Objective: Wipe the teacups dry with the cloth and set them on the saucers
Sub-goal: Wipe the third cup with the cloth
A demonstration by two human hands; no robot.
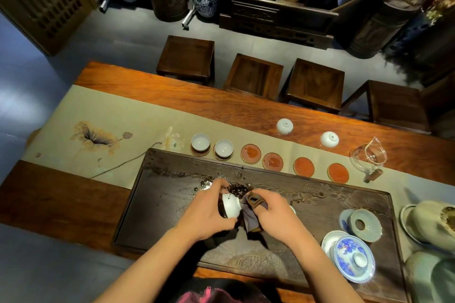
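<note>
Teacup, white, tilted sideways, cloth touching its rim.

Four bare saucers beside two filled.

The left hand hides much of the teacup; the pale bowls are cut off at right.
</note>
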